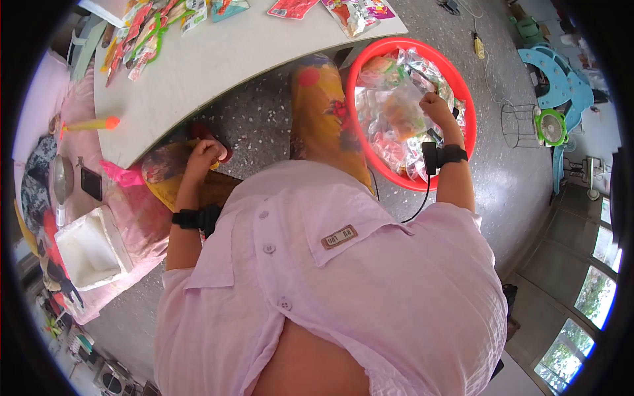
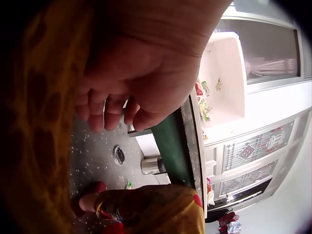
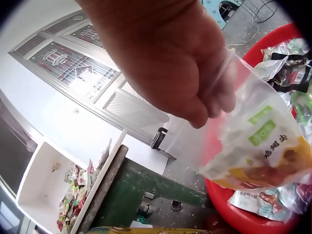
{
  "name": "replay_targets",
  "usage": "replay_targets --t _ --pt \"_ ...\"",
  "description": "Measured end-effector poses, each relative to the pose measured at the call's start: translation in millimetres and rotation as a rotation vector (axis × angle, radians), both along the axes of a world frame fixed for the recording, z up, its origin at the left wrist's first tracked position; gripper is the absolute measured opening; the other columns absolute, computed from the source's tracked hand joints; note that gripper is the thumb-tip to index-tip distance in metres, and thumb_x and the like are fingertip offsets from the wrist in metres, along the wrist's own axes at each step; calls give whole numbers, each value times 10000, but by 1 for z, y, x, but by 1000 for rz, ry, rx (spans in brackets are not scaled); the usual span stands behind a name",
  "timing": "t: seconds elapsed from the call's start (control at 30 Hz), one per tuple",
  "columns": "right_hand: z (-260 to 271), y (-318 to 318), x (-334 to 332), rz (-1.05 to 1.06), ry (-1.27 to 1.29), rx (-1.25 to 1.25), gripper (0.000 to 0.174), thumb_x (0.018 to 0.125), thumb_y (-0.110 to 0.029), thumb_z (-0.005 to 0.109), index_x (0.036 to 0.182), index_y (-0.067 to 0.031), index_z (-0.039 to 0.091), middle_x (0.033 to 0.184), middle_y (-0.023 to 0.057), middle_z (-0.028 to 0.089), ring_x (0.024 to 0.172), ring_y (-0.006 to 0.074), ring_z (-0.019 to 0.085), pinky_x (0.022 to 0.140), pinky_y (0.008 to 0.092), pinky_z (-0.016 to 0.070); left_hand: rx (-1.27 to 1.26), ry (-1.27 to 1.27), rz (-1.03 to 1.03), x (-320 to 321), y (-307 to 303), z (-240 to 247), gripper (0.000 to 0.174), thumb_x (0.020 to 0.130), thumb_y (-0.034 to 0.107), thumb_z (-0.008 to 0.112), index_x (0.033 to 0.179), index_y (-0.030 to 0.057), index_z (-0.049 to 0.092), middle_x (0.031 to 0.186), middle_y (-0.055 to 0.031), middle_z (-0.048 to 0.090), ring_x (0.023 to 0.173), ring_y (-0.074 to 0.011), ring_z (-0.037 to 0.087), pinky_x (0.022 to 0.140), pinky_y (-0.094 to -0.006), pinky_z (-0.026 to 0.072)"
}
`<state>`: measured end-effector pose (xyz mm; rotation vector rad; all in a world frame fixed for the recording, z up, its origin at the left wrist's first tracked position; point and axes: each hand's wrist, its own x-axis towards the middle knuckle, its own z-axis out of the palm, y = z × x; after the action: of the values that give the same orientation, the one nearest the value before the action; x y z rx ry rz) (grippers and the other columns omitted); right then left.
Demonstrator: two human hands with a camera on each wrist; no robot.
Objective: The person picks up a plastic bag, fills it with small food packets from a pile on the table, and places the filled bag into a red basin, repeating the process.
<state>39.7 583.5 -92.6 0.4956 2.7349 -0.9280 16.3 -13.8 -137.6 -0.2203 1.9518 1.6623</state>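
My right hand [image 1: 437, 109] is over a red plastic basin [image 1: 469, 135] heaped with packaged snacks. Its fingers [image 3: 222, 100] pinch the top edge of a clear snack packet [image 3: 268, 146] with a green label and a yellow lower part. The packet hangs down over the basin, overlapping other packets [image 3: 263, 204] in the right wrist view. My left hand [image 1: 203, 156] is close over the left thigh, near the table's front edge, with nothing in it. In the left wrist view, the left fingers [image 2: 113, 109] hang loosely bent.
Ahead curves a pale table [image 1: 218, 56], with several snack packets [image 1: 142, 39] at its far side. A stick with an orange tip [image 1: 92, 124] lies at the left edge. Further left, a white foam box [image 1: 92, 251] and a phone [image 1: 91, 183] lie on pink cloth. A green fan [image 1: 550, 127] stands at right.
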Motion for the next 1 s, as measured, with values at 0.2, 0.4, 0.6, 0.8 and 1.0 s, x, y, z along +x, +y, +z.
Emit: replay_targets --t 0.2,0.4,0.6,0.8,1.0 --pt "17 -20 -30 39 229 425 180 745 -207 482 758 -33 527 723 159 558 702 295 545 642 368 420 7 -23 87 4 -3 3 140 792 145 490 877 34 497 771 -21 515 652 -75 480 589 -180 401" --pt "-26 -40 -29 145 222 704 124 751 -143 423 761 -59 513 772 181 555 748 341 538 648 429 434 -1 13 97 8 -2 4 139 790 142 489 875 33 501 760 -15 511 644 -72 474 586 -177 395" --pt "-160 -49 33 189 -419 518 238 758 -142 415 962 -137 537 1025 127 542 984 283 505 814 475 364 -8 49 123 14 0 12 160 759 151 502 856 24 519 721 -6 499 595 -67 441 539 -187 363" --pt "-132 -80 13 229 -193 396 168 738 -114 414 841 -43 526 852 200 567 828 375 533 713 440 426 54 57 113 12 4 16 136 765 135 509 843 24 520 720 -4 503 623 -68 453 557 -189 371" --pt "-56 -140 -48 213 440 9 167 747 -133 473 844 -9 528 727 180 571 694 348 553 625 377 446 24 267 199 16 -5 50 118 799 127 485 853 24 504 746 -4 510 674 -73 458 616 -195 378"
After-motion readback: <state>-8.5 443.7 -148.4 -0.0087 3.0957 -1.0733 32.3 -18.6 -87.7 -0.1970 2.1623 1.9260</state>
